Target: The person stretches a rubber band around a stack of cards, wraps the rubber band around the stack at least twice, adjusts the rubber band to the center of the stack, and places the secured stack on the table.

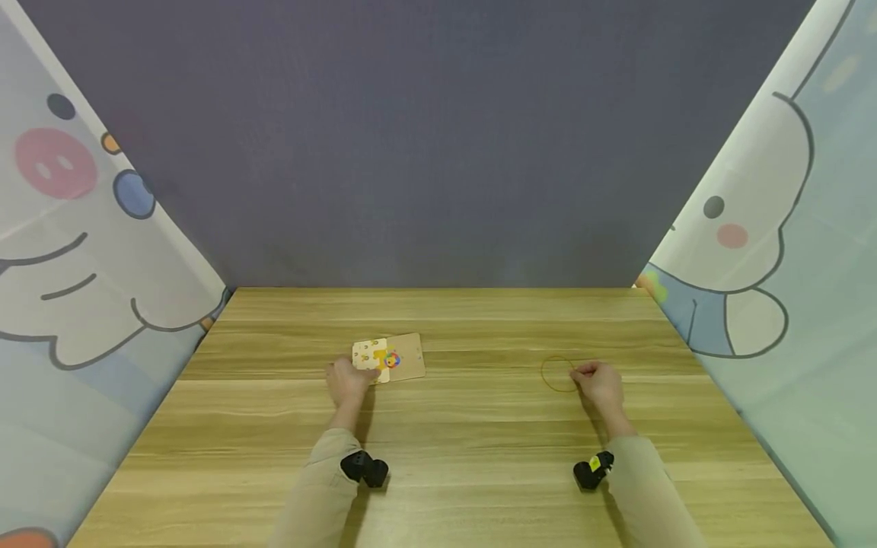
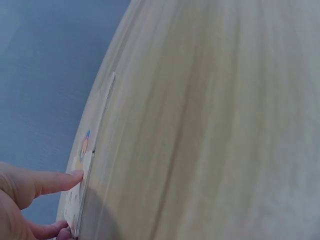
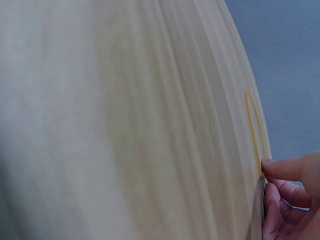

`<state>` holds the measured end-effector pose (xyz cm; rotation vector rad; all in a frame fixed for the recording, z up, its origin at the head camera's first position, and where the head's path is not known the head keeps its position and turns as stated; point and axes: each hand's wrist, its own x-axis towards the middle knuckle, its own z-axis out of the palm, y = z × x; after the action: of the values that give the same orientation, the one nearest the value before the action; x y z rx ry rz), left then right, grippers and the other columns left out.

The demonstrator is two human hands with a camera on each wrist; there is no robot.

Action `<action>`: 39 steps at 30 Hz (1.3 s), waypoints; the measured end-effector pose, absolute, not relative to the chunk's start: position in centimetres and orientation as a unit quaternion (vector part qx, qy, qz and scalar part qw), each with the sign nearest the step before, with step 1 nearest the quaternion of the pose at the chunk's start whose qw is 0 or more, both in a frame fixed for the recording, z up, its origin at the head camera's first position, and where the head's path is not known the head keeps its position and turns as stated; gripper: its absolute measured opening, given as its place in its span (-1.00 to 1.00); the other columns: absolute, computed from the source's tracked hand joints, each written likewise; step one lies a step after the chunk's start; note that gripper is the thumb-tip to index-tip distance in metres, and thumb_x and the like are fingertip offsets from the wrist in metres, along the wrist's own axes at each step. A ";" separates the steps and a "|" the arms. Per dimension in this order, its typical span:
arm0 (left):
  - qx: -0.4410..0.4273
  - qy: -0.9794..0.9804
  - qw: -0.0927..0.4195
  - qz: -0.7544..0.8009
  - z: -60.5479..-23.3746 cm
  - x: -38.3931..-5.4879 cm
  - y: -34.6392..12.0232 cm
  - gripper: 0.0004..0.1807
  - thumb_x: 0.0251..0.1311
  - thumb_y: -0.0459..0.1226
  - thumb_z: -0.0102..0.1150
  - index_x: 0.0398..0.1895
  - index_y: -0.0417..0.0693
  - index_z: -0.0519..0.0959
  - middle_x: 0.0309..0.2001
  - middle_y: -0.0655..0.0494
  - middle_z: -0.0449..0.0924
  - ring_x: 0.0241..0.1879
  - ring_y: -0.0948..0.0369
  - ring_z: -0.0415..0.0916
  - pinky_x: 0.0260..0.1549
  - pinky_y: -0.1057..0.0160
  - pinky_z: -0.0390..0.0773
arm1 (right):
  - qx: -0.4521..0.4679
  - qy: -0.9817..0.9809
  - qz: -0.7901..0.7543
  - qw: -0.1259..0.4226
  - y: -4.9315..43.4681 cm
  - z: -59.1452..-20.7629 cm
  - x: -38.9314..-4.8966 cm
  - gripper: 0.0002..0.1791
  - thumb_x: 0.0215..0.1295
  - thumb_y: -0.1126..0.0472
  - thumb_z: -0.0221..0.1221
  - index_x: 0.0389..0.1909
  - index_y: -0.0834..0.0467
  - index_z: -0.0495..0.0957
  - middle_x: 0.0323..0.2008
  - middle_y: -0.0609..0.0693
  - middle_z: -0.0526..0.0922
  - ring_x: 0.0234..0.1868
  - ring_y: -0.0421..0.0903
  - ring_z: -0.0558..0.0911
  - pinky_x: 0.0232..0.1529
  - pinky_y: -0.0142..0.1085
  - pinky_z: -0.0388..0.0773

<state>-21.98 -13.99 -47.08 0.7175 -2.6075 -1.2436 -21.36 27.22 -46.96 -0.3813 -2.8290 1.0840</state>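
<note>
On the left of the table lies a flat cartoon-printed card [image 1: 404, 358], one part cream with small animal faces, the other plain tan, with a colourful figure where they meet. My left hand [image 1: 348, 380] grips its left end. In the left wrist view the thumb [image 2: 62, 181] lies on the printed face, with fingertips at the edge; how far they reach beneath is hidden. Farther right, my right hand [image 1: 600, 383] pinches a thin yellow rubber band [image 1: 543, 375] by its right side. The right wrist view shows the band [image 3: 251, 125] as a long loop lying along the tabletop.
The wood-grain table [image 1: 479, 441] spans the space before me. A dark grey panel [image 1: 438, 152] rises behind its far edge. Cartoon-printed cloths hang at the left [image 1: 89, 304] and right [image 1: 808, 396]. Black cameras sit on both wrists.
</note>
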 end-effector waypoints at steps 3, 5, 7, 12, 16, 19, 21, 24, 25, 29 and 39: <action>0.255 -0.871 0.063 -0.415 -46.7 -22.2 -13.7 -0.59 -0.28 -0.28 0.43 -0.47 -0.37 0.41 -0.08 -0.45 0.30 -0.08 -0.25 0.25 -0.24 -0.11 0.41 | -0.132 -0.924 0.354 0.051 27.1 -46.8 -21.3 -0.78 0.13 0.25 0.15 -0.37 0.38 0.57 -0.48 0.17 0.60 -0.41 0.11 0.54 -0.42 -0.12 0.50; 0.264 -0.873 0.051 -0.408 -46.6 -22.3 -13.6 -0.59 -0.28 -0.29 0.42 -0.47 -0.36 0.41 -0.06 -0.47 0.27 -0.06 -0.27 0.24 -0.20 -0.13 0.40 | -0.137 -0.926 0.348 0.054 27.1 -46.8 -21.2 -0.78 0.12 0.25 0.14 -0.38 0.38 0.58 -0.47 0.19 0.60 -0.39 0.14 0.54 -0.39 -0.08 0.51; 0.272 -0.874 0.042 -0.402 -46.4 -22.4 -13.5 -0.56 -0.28 -0.29 0.42 -0.41 -0.39 0.42 -0.05 -0.46 0.26 -0.05 -0.27 0.23 -0.17 -0.14 0.39 | -0.142 -0.928 0.340 0.054 27.1 -46.8 -21.3 -0.78 0.12 0.25 0.13 -0.40 0.38 0.58 -0.46 0.21 0.61 -0.37 0.16 0.55 -0.38 -0.07 0.52; 0.277 -0.878 0.036 -0.388 -46.3 -22.4 -13.2 -0.44 -0.27 -0.29 0.41 -0.23 -0.51 0.42 -0.09 -0.45 0.26 -0.07 -0.28 0.25 -0.17 -0.14 0.40 | -0.143 -0.932 0.331 0.045 27.0 -47.0 -21.4 -0.78 0.13 0.26 0.09 -0.41 0.38 0.58 -0.42 0.23 0.61 -0.37 0.15 0.55 -0.42 -0.09 0.52; 0.269 -0.881 0.038 -0.387 -46.3 -22.3 -13.2 -0.33 -0.27 -0.30 0.41 -0.13 -0.57 0.33 -0.09 -0.48 0.28 -0.07 -0.30 0.25 -0.15 -0.15 0.39 | -0.144 -0.928 0.340 0.039 27.0 -47.2 -21.4 -0.77 0.16 0.28 0.05 -0.38 0.38 0.58 -0.42 0.23 0.61 -0.41 0.11 0.55 -0.49 -0.15 0.51; 0.258 -0.886 0.041 -0.382 -46.4 -22.3 -13.2 -0.28 -0.27 -0.30 0.42 -0.09 -0.60 0.28 -0.08 -0.49 0.29 -0.05 -0.31 0.25 -0.11 -0.14 0.38 | -0.141 -0.925 0.350 0.043 27.0 -47.4 -21.4 -0.77 0.16 0.30 0.03 -0.37 0.41 0.56 -0.42 0.24 0.60 -0.42 0.09 0.55 -0.50 -0.18 0.51; 0.247 -0.890 0.041 -0.380 -46.4 -22.3 -13.3 -0.27 -0.28 -0.30 0.42 -0.09 -0.61 0.27 -0.07 -0.49 0.30 -0.05 -0.32 0.24 -0.09 -0.14 0.37 | -0.133 -0.923 0.358 0.052 27.0 -47.4 -21.3 -0.77 0.16 0.32 0.02 -0.38 0.43 0.55 -0.44 0.25 0.59 -0.42 0.09 0.54 -0.49 -0.17 0.51; 0.235 -0.896 0.037 -0.376 -46.5 -22.2 -13.5 -0.29 -0.27 -0.30 0.41 -0.11 -0.61 0.30 -0.09 -0.48 0.31 -0.07 -0.30 0.26 -0.12 -0.12 0.39 | -0.122 -0.913 0.386 0.057 27.0 -47.3 -21.1 -0.78 0.17 0.36 0.00 -0.36 0.48 0.51 -0.47 0.25 0.57 -0.45 0.09 0.53 -0.52 -0.21 0.51; 0.233 -0.897 0.036 -0.375 -46.5 -22.3 -13.5 -0.31 -0.26 -0.29 0.41 -0.12 -0.60 0.31 -0.10 -0.47 0.32 -0.08 -0.30 0.26 -0.14 -0.11 0.40 | -0.121 -0.909 0.394 0.058 27.0 -47.3 -21.1 -0.78 0.17 0.36 0.00 -0.36 0.49 0.49 -0.47 0.26 0.56 -0.45 0.09 0.53 -0.53 -0.23 0.50; 0.225 -0.899 0.037 -0.373 -46.6 -22.4 -13.6 -0.43 -0.26 -0.29 0.42 -0.24 -0.52 0.39 -0.17 -0.41 0.37 -0.15 -0.24 0.31 -0.19 -0.07 0.42 | -0.124 -0.894 0.427 0.051 26.8 -47.2 -21.0 -0.80 0.23 0.37 -0.04 -0.28 0.47 0.43 -0.41 0.28 0.55 -0.38 0.10 0.54 -0.44 -0.25 0.53; 0.158 -0.889 0.071 -0.425 -46.4 -21.8 -14.4 -0.50 -0.31 -0.34 0.42 -0.32 -0.52 0.44 -0.27 -0.37 0.45 -0.26 -0.16 0.37 -0.22 -0.04 0.46 | -0.123 -0.733 0.667 0.042 25.9 -45.6 -20.1 -0.75 0.25 0.44 -0.04 -0.11 0.54 0.27 -0.50 0.00 0.59 -0.48 -0.21 0.60 -0.28 -0.33 0.58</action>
<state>-21.77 -14.35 -46.43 0.4765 -2.6715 -1.2763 -20.07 25.91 -45.63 -0.3764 -2.2447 2.0430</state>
